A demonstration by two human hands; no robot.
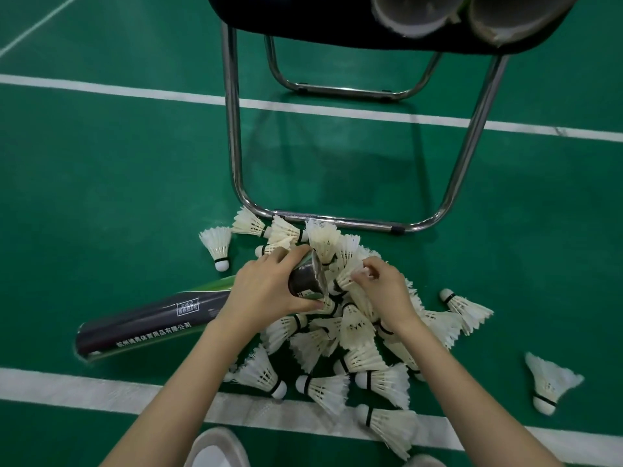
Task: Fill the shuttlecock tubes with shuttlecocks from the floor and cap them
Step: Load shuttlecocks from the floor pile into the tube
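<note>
Left fingers (269, 264) wrap tube (305, 281); right fingers (365, 276) pinch shuttlecock (345, 281)

Badminton court: green floor (101, 183), white lines (118, 90).

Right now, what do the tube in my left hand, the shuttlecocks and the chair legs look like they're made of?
Tube: probably cardboard with a glossy printed wrap, showing a sheen and a thin rim.
Shuttlecocks: apparently real feathers, with separate white vanes, on rounded white bases, likely cork.
Chair legs: chromed metal tubing, shiny and reflective.
</note>
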